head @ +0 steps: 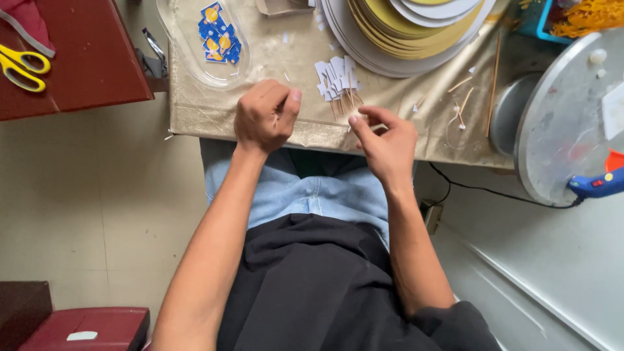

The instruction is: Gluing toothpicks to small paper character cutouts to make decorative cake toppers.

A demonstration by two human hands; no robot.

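I am looking down at two bare hands working over the edge of a tabletop (214,110) covered with a shiny beige cloth. The left hand (265,117) is curling into a loose fist with the thumb pressing against the fingers, and I cannot tell if anything small is sitting inside it. The right hand (385,140) is pinching with its thumb and fingers close together, and it seems to be holding a thin little stick, but that part is too small for me to be sure. Just beyond both hands, a small pile of white paper cutouts glued to thin wooden sticks (337,81) is lying on the cloth. A clear plastic tray (175,39) holding blue and yellow stickers (220,34) is sitting farther back on the left. A big stack of round gold and white cardboard discs (403,32) is resting at the back on the right. A blue glue gun (597,185) is lying on a round grey metal plate (565,130) at the far right. Yellow-handled scissors (21,66) are lying on a dark red surface (91,58) at the left.
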